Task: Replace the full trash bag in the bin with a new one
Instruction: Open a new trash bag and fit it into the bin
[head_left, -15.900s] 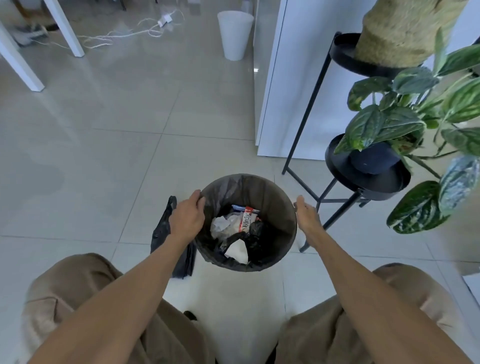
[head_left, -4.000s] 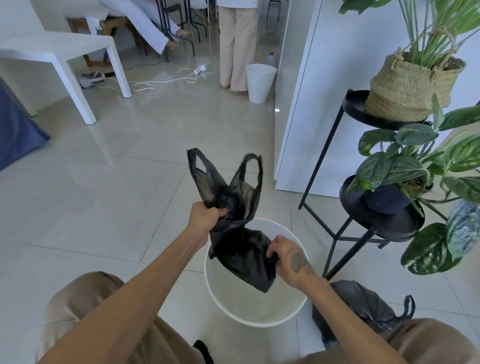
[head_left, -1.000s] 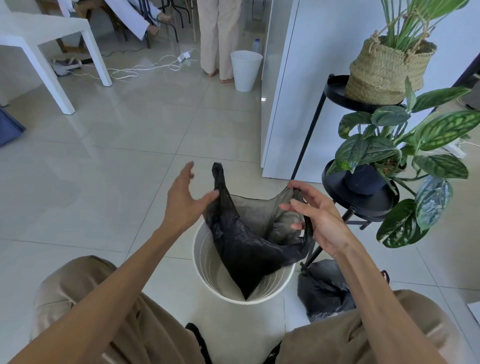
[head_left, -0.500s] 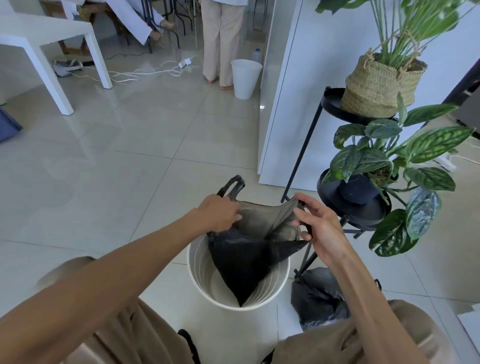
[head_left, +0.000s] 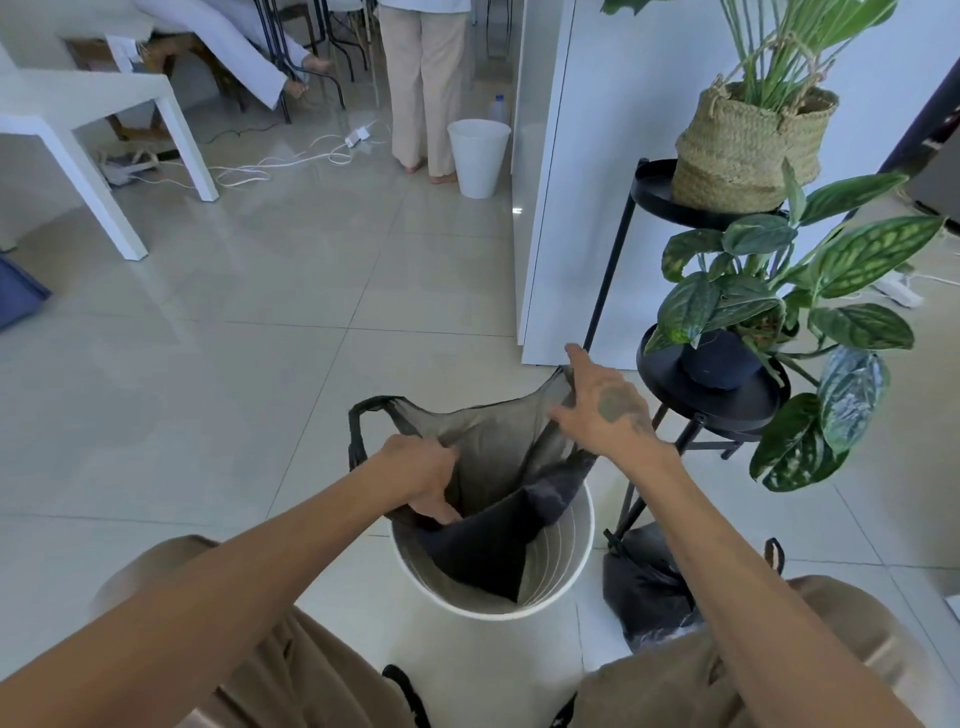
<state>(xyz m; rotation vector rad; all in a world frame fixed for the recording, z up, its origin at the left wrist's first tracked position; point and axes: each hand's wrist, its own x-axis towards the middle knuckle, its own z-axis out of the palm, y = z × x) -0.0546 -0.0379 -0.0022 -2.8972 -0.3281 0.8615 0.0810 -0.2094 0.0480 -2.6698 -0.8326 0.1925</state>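
A white round bin (head_left: 566, 577) stands on the floor between my knees. A new black trash bag (head_left: 493, 457) hangs partly into it, its mouth stretched open above the rim and its pointed bottom resting inside. My left hand (head_left: 421, 470) grips the near left edge of the bag, fingers curled inside the opening. My right hand (head_left: 605, 405) pinches the far right edge and pulls it up and outward. The full, tied black bag (head_left: 644, 587) lies on the floor to the right of the bin, partly behind my right forearm.
A black two-tier plant stand (head_left: 711, 395) with leafy plants and a woven basket pot (head_left: 748, 150) stands close on the right. A white cabinet (head_left: 561, 208) is behind. Farther back are a second white bin (head_left: 478, 156), a standing person's legs (head_left: 426, 88), floor cables and a white table (head_left: 78, 119).
Both hands have spread the bag's mouth wider over the bin. My left hand has moved down into the opening; my right hand has lifted its edge up toward the plant stand.
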